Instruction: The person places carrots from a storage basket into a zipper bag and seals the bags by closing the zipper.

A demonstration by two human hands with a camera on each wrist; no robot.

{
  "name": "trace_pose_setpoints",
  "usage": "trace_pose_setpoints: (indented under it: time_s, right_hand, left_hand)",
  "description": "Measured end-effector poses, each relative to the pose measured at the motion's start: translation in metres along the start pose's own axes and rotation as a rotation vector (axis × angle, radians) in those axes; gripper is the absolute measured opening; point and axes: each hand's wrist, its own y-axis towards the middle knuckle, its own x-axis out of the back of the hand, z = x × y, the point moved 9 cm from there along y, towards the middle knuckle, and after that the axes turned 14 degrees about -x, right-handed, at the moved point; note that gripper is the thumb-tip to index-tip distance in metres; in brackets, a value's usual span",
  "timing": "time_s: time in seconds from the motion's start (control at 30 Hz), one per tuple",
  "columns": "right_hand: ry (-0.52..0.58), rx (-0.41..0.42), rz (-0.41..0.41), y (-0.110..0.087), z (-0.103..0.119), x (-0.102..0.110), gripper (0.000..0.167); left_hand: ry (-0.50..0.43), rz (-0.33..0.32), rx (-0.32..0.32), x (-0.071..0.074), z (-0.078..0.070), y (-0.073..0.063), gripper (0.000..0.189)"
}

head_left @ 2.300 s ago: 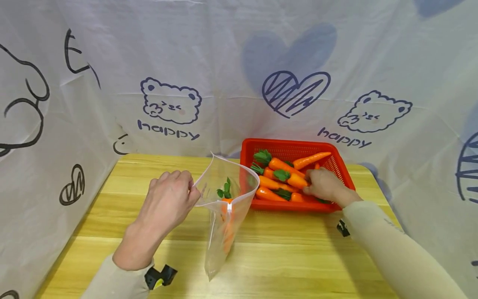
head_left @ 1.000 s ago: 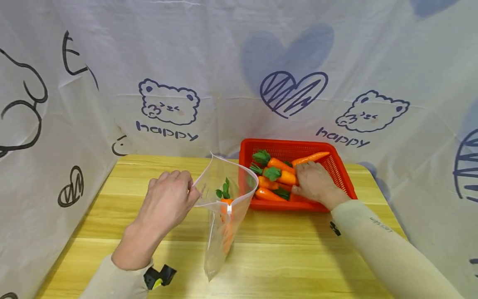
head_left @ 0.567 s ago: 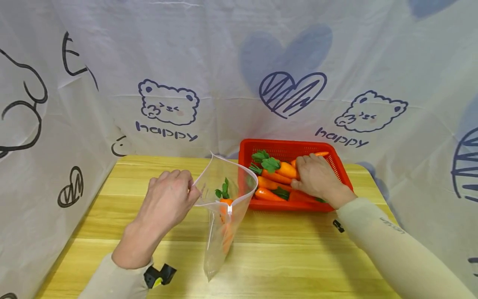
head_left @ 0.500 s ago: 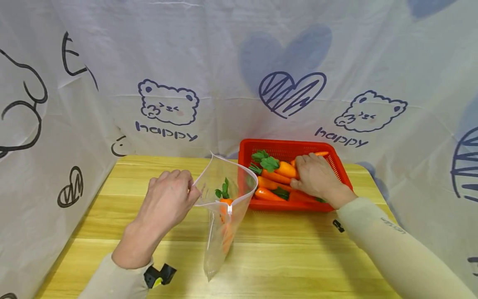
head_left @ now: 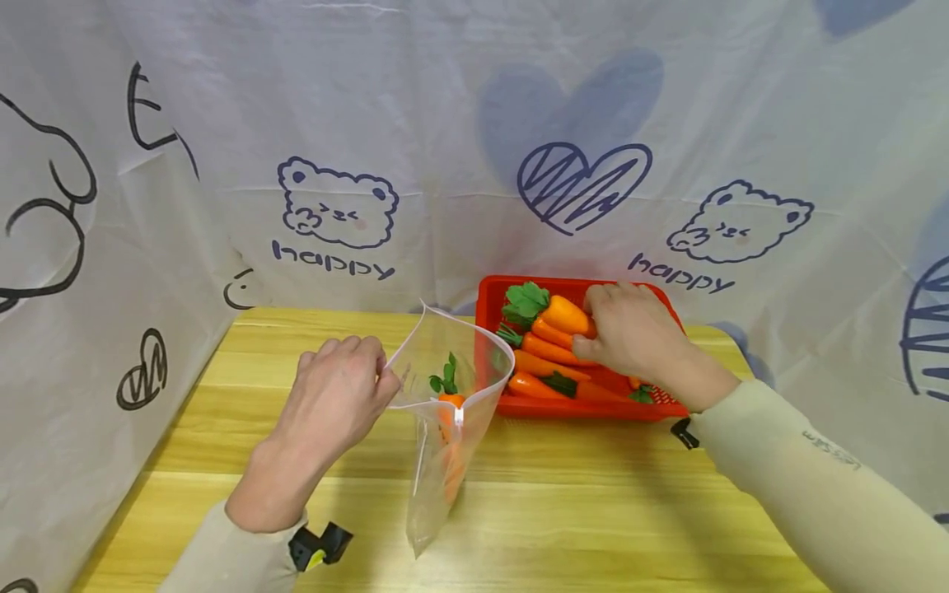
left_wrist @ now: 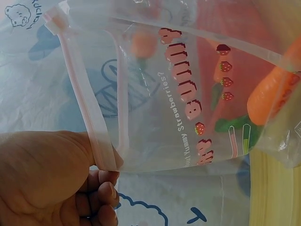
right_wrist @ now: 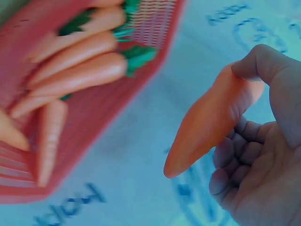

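My left hand (head_left: 329, 412) pinches the rim of a clear zip bag (head_left: 428, 511), whose mouth gapes wide. A leafy carrot (head_left: 451, 461) stands inside it. In the left wrist view, the thumb presses on the zip strip (left_wrist: 91, 113), and pink lettering shows on the bag. Above the back of a red basket (head_left: 549, 409), my right hand (head_left: 645, 342) holds another carrot (head_left: 569, 315) near its leafy end. The right wrist view shows that carrot (right_wrist: 207, 122) raised clear of the basket, thumb on top and fingers curled beneath; its leaves are hidden there.
Several more carrots (head_left: 549, 350) lie piled in the basket, which stands at the back of the wooden table (head_left: 563, 502). A white printed cloth (head_left: 452, 165) hangs behind and along the sides. Black devices (head_left: 320, 547) are strapped at both wrists.
My right hand has gone from reaching among the carrots to gripping one, then lifted it up from the pile. My left hand and the bag have hardly moved.
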Motion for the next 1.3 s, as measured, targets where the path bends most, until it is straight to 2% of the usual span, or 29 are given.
trace_pose_setpoints:
  time_s: [0.13, 0.3, 0.47, 0.57, 0.77, 1.03, 1.17, 1.3]
  right_hand:
    - [0.015, 0.02, -0.018, -0.003, 0.022, 0.028, 0.033]
    - [0.042, 0.039, 0.05, -0.006, 0.056, 0.053, 0.027]
    - [0.066, 0.024, 0.227, -0.01, 0.088, 0.063, 0.025]
    - [0.037, 0.014, 0.323, -0.011, 0.101, 0.064, 0.027]
    - [-0.01, 0.003, 0.468, -0.01, 0.121, 0.057, 0.03]
    - [-0.087, -0.006, 0.611, 0.001, 0.136, 0.028, 0.031]
    - [-0.081, -0.003, 0.618, 0.007, 0.141, 0.013, 0.032]
    - [-0.054, 0.002, 0.569, 0.01, 0.146, 0.001, 0.032]
  left_hand:
    - [-0.009, 0.005, 0.011, 0.001, 0.0, 0.0, 0.021]
    - [-0.019, 0.016, 0.029, 0.0, -0.002, 0.003, 0.022]
    - [-0.027, 0.024, 0.045, -0.001, -0.004, 0.006, 0.019]
    - [-0.035, 0.015, 0.05, -0.001, -0.006, 0.007, 0.017]
    - [-0.044, 0.003, 0.053, -0.002, -0.009, 0.008, 0.014]
    - [-0.048, 0.0, 0.018, -0.005, -0.021, 0.012, 0.018]
    - [-0.065, 0.01, 0.003, -0.008, -0.03, 0.015, 0.017]
    - [-0.107, 0.036, 0.009, -0.011, -0.039, 0.017, 0.015]
